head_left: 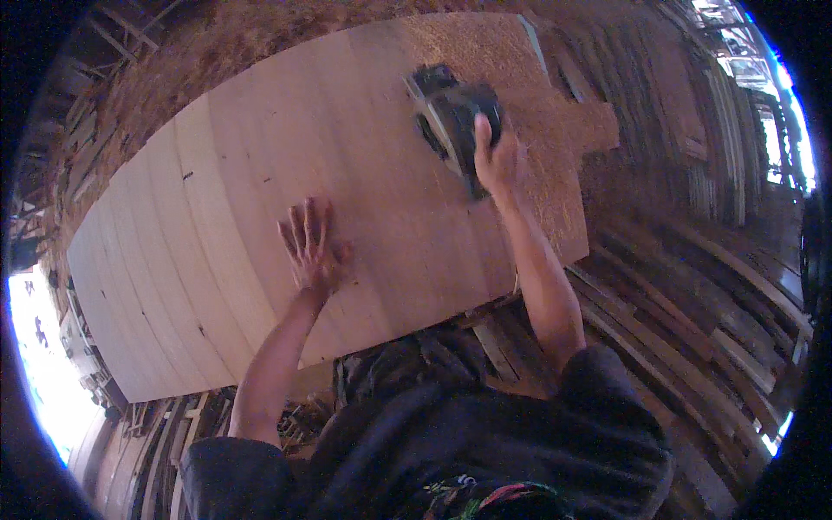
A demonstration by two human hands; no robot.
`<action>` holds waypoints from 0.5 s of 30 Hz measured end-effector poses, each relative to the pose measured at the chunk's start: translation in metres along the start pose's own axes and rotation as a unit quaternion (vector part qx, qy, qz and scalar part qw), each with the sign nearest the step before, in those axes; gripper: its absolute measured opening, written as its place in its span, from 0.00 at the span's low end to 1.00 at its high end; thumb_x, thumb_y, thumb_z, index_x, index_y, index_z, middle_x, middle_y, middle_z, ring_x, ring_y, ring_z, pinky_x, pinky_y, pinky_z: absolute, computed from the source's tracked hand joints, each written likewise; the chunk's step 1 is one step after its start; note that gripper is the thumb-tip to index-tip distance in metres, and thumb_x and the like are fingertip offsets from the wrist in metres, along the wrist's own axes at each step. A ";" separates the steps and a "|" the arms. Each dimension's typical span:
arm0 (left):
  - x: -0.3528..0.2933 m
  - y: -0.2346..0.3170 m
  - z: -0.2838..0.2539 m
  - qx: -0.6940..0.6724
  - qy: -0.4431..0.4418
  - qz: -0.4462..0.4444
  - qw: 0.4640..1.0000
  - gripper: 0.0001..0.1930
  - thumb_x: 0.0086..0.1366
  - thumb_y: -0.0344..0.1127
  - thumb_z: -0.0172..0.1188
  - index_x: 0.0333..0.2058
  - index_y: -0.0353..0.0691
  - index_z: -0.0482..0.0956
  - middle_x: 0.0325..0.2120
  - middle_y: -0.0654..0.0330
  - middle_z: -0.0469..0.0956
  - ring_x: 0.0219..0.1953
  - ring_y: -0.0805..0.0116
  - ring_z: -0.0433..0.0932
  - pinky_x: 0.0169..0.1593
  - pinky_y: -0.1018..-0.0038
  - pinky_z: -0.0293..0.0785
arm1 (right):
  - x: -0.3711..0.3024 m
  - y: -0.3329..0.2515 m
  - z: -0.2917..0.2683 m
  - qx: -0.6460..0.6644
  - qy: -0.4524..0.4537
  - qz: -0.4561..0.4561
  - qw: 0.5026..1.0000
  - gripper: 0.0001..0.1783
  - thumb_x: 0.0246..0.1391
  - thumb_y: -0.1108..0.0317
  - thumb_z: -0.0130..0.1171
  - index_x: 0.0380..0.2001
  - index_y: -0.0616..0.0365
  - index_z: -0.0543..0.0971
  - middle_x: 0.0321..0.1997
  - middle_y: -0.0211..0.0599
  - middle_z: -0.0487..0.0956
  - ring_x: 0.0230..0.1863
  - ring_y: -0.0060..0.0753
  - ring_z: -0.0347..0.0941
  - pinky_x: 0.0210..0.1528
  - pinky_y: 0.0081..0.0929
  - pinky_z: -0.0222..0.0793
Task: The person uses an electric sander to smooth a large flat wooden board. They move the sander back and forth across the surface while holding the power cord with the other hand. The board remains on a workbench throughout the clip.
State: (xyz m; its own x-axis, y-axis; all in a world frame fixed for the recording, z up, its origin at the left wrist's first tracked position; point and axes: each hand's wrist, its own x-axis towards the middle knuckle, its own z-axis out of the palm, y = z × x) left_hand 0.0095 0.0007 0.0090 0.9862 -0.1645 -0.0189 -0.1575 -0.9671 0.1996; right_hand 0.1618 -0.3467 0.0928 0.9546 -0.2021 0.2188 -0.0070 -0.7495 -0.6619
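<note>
A wide pale panel of joined wooden boards spreads out in front of me. My right hand is wrapped round the grip of a dark electric hand planer, which sits on the panel's far right part; motion smears its outline a little. To the left of the planer, my left hand lies on the bare wood with its fingers spread and nothing in it. Brown shavings cover the right end of the panel.
More shavings lie heaped beyond the panel's far edge. Long boards and planks are stacked along the right, with further timber standing behind. Several wooden strips lie below the panel's near left edge.
</note>
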 end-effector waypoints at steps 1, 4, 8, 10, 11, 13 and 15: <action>0.000 0.000 0.003 -0.011 0.003 -0.003 1.000 0.44 0.68 0.56 0.61 0.78 0.51 0.58 0.81 0.50 0.47 0.82 0.40 0.41 0.80 0.35 0.32 | 0.031 -0.004 0.016 -0.010 0.006 -0.018 1.000 0.34 0.73 0.40 0.49 0.56 0.64 0.80 0.48 0.62 0.86 0.50 0.71 0.82 0.53 0.59 0.78; 0.004 0.000 0.003 -0.025 0.012 -0.012 1.000 0.43 0.67 0.55 0.62 0.78 0.50 0.60 0.81 0.50 0.48 0.82 0.41 0.42 0.80 0.35 0.35 | 0.116 -0.016 0.068 -0.020 0.019 -0.018 0.999 0.38 0.71 0.34 0.47 0.57 0.61 0.80 0.49 0.63 0.86 0.50 0.74 0.81 0.55 0.62 0.76; -0.001 -0.001 0.006 -0.030 0.031 -0.011 0.999 0.44 0.65 0.55 0.64 0.77 0.49 0.61 0.80 0.49 0.50 0.81 0.41 0.44 0.80 0.35 0.36 | 0.206 -0.040 0.115 -0.082 0.040 -0.008 0.996 0.36 0.71 0.35 0.47 0.59 0.58 0.79 0.50 0.65 0.85 0.52 0.75 0.81 0.55 0.63 0.76; 0.002 0.002 0.001 -0.029 0.021 -0.014 0.999 0.45 0.64 0.55 0.64 0.77 0.49 0.62 0.80 0.50 0.51 0.81 0.40 0.46 0.80 0.36 0.37 | 0.223 -0.044 0.120 -0.091 0.024 0.004 0.996 0.37 0.71 0.35 0.47 0.59 0.59 0.79 0.50 0.65 0.85 0.52 0.75 0.81 0.55 0.63 0.76; 0.004 0.003 0.000 -0.030 0.015 -0.015 0.999 0.45 0.64 0.55 0.65 0.77 0.49 0.62 0.80 0.50 0.52 0.81 0.40 0.46 0.80 0.36 0.37 | 0.231 -0.046 0.121 -0.089 0.016 0.004 0.996 0.37 0.71 0.35 0.47 0.59 0.59 0.79 0.50 0.65 0.85 0.52 0.75 0.81 0.55 0.63 0.76; 0.004 0.002 0.002 -0.043 0.023 -0.014 0.999 0.45 0.63 0.55 0.65 0.77 0.50 0.62 0.79 0.51 0.53 0.81 0.40 0.47 0.80 0.36 0.37 | 0.230 -0.046 0.116 -0.083 0.002 0.004 0.997 0.37 0.72 0.35 0.47 0.59 0.59 0.78 0.50 0.65 0.85 0.52 0.75 0.81 0.55 0.63 0.76; 0.003 0.000 0.008 -0.042 0.024 -0.009 0.999 0.45 0.63 0.55 0.65 0.77 0.52 0.62 0.79 0.51 0.53 0.81 0.41 0.47 0.80 0.36 0.37 | 0.216 -0.038 0.107 -0.074 0.001 0.003 0.997 0.37 0.72 0.35 0.47 0.59 0.60 0.78 0.50 0.65 0.85 0.52 0.75 0.80 0.55 0.63 0.77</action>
State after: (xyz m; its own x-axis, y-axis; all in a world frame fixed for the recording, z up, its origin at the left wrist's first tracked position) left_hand 0.0119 -0.0013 0.0010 0.9903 -0.1366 0.0241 -0.1378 -0.9499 0.2806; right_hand 0.4003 -0.2947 0.0889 0.9537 -0.2077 0.2176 -0.0562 -0.8337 -0.5494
